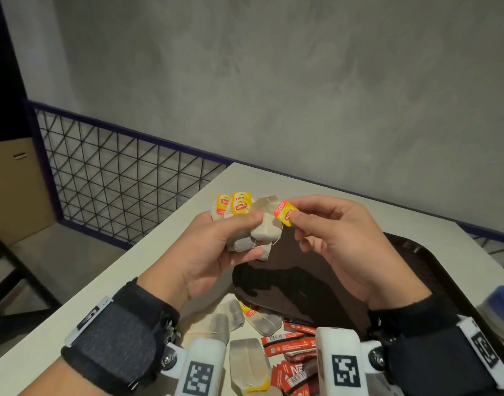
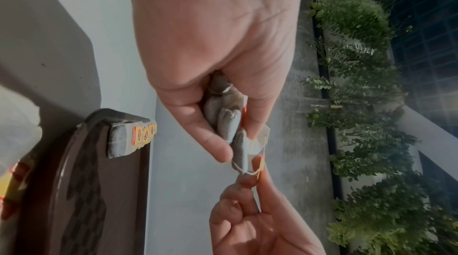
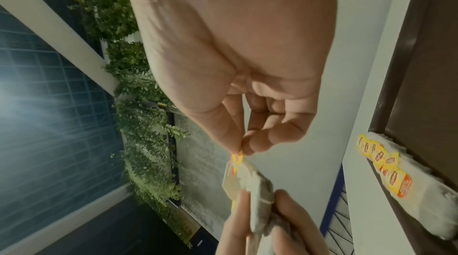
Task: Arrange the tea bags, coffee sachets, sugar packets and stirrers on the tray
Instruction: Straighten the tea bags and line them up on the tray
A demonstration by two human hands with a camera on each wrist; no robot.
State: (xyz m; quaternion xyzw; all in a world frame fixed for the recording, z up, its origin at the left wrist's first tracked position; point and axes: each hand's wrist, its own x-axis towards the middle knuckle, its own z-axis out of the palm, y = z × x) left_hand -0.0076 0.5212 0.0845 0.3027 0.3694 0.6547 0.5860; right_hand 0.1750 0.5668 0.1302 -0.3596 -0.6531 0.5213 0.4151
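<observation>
My left hand (image 1: 231, 238) grips a bunch of tea bags (image 1: 260, 224) with yellow tags (image 1: 241, 206) standing up above the fingers; the same bunch (image 2: 226, 120) shows in the left wrist view. My right hand (image 1: 325, 232) pinches one yellow tag (image 1: 286, 212) between thumb and forefinger, its string running to the bunch. Both hands hover over the dark brown tray (image 1: 302, 281). A row of tea bags (image 2: 126, 138) lies along the tray's far edge, seen also as the row (image 3: 386, 163) in the right wrist view.
Loose tea bags (image 1: 245, 358) and red coffee sachets (image 1: 290, 347) lie on the white table (image 1: 88, 304) near me. A white and blue container (image 1: 502, 310) stands at the right. A mesh railing (image 1: 116, 172) borders the table's far left.
</observation>
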